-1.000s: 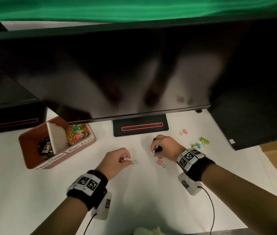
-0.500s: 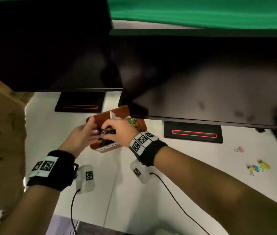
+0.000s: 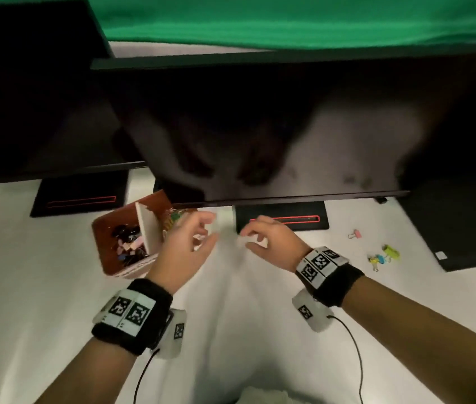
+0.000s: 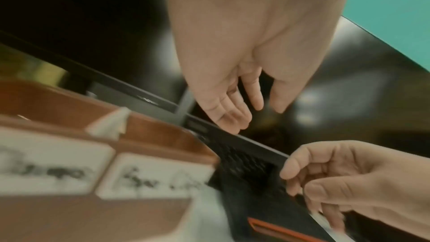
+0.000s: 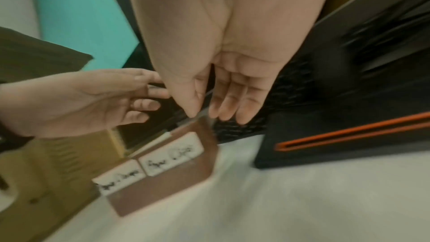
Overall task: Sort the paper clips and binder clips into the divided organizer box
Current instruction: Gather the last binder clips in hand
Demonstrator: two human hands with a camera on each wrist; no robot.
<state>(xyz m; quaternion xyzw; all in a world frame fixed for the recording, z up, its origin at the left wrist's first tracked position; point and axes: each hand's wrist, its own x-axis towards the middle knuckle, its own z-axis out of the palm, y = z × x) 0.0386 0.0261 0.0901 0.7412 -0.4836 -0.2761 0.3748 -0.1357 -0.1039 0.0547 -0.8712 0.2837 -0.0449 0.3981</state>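
White desk with a green backdrop behind it, and two big dark monitors hanging low over the far side, so not much headroom back there. Their black stands with red outlines sit far left and far centre.

Over on the left, the organizer box is brown with a white divider. Its left half has the dark and pastel binder clips, and the right half has the coloured paper clips, mostly hidden behind the left hand. The front labels are too blurry to read properly.

Both hands are above the desk just right of the box, with the right hand near the left. Fingers on both are loose and spread, nothing held as far as I can see.

Still out on the right side: a pink binder clip and, nearer, a little cluster of yellow, blue and green binder clips.

Handling guess: these are tiny, light, stiff metal. I'd pinch across the coloured body or grab a wire handle. The handles flop around, so body is safer. They'll skate on a smooth desk if you poke them, and the clustered ones may tangle and come up together.
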